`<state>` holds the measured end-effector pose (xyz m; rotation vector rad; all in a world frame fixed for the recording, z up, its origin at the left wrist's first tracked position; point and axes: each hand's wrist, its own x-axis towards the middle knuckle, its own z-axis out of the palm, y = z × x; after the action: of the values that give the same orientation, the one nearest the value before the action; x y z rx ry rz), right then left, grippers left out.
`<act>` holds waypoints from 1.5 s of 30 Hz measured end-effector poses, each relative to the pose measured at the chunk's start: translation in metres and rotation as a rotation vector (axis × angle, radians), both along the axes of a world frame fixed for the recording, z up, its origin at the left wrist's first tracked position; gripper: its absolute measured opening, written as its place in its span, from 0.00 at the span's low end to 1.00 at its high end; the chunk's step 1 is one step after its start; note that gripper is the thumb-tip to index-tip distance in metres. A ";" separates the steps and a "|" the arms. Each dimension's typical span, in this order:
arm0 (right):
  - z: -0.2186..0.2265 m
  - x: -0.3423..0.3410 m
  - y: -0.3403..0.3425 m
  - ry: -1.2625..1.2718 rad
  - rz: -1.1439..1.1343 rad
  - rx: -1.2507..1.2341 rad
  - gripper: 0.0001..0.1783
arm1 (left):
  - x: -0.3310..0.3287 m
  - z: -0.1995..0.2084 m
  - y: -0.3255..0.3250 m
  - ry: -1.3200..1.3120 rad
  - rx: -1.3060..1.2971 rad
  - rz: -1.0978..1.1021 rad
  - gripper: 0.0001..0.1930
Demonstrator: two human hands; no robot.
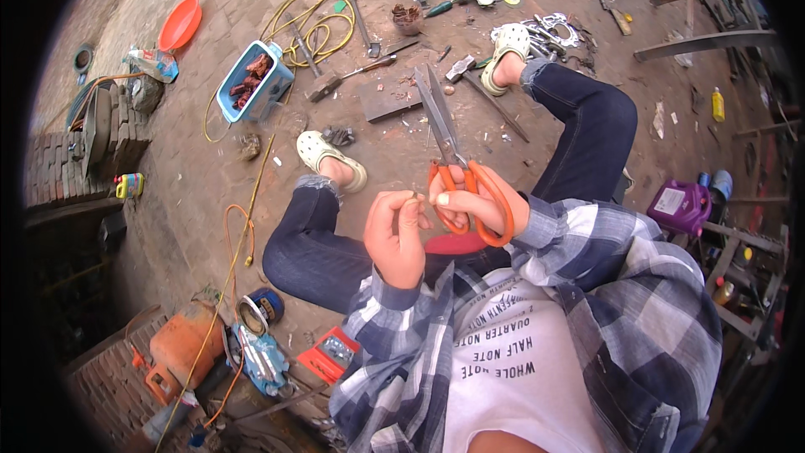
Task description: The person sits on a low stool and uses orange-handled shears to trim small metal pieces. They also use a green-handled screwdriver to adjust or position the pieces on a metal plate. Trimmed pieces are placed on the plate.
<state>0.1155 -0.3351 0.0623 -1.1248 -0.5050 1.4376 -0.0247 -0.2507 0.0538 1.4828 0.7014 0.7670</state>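
Observation:
My right hand [501, 195] grips a large pair of scissors [440, 117] by its orange handles. The long grey blades point away from me, slightly parted at the tips. Close to the handles, my left hand [396, 231] is closed in a pinch, thumb against fingertips. Something tiny seems to be between those fingertips, too small to make out. Both hands are in front of my body, above my lap, almost touching. On the ground beyond the blades lie a flat dark metal bar [392, 107] and a hammer [463, 69].
A blue basin [279, 84] holds reddish-brown pieces at the left, near a coiled yellow hose [335, 29] and an orange bowl [180, 23]. Metal parts [558, 32] lie by my right foot. A purple jug [681, 205] stands at right. An orange tank [186, 344] sits lower left.

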 end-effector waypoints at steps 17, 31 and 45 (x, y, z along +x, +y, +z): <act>0.025 -0.001 -0.019 -1.000 0.147 0.122 0.38 | -0.008 0.007 0.001 0.038 0.305 0.112 0.05; 0.031 0.007 -0.022 -0.971 0.265 0.135 0.37 | -0.012 0.006 0.006 0.111 0.608 0.144 0.07; 0.037 0.003 -0.017 -0.939 0.362 -0.046 0.33 | -0.016 0.003 -0.001 -0.046 0.178 0.063 0.02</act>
<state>0.1180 -0.3521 0.0994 -1.7934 -1.3890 1.1395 -0.0410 -0.2512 0.0572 1.6040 0.6606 0.9285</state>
